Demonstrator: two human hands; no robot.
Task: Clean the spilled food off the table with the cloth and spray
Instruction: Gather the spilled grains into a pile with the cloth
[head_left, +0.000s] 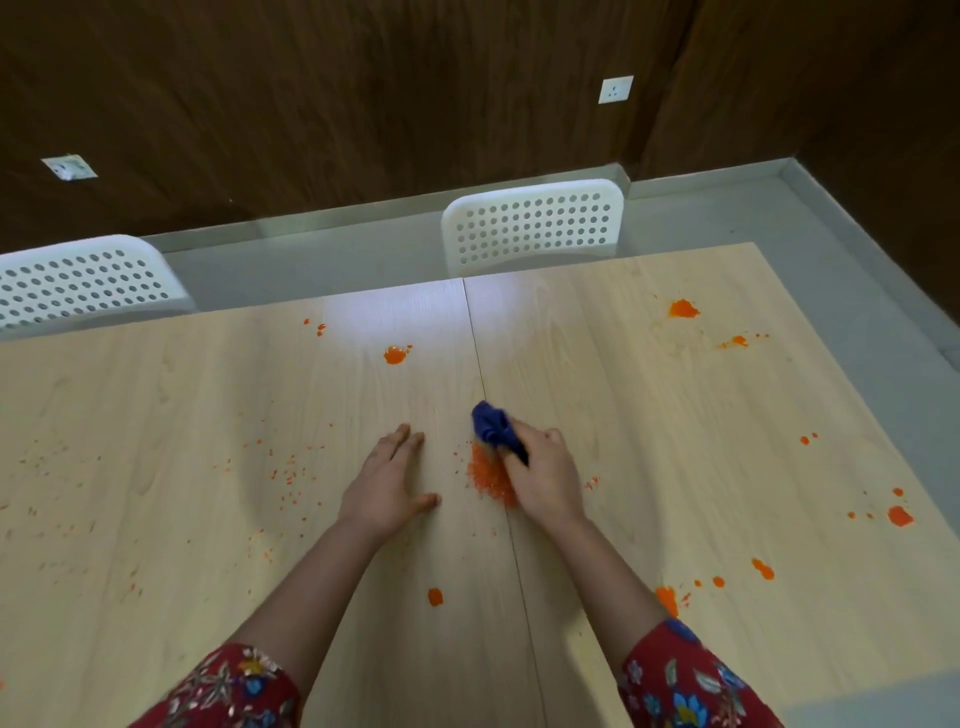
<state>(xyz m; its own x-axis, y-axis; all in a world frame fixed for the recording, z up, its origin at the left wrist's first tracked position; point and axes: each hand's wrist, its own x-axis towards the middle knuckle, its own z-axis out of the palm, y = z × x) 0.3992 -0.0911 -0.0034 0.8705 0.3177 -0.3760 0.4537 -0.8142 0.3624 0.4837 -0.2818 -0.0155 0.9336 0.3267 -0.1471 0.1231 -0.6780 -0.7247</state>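
- A head-worn camera looks down on a pale wood-grain table (649, 415), smooth and faintly glossy, with a thin seam running down its middle.
- The right hand (545, 480) curls its fingers around a bunched dark blue cloth (493, 428) and presses it to the tabletop just right of the seam.
- Just below the cloth and against that hand sits a gathered pile of orange crumbs (485, 475), grainy and loose, the largest heap in view.
- The left hand (387, 480) lies flat on the table with straight fingers, holding nothing, close to the left of the pile.
- The job looks early. One heap appears collected, but most of the mess remains.
- Wet-looking orange blobs sit well apart: one far blob (395, 355) beyond the hands, a splat (683, 309) at the far right, a blob (900, 515) near the right edge, and one spot (435, 596) between the forearms.
- Fine orange specks (288, 470) scatter across the left half of the table, thin and dry-looking.
- No spray bottle is visible, so spraying may be yet to come.
- Both sleeves (685, 680) are red fabric with a floral print.
- Two white plastic chairs (535, 223) with perforated backs stand at the far side, before a dark wood-panelled wall.
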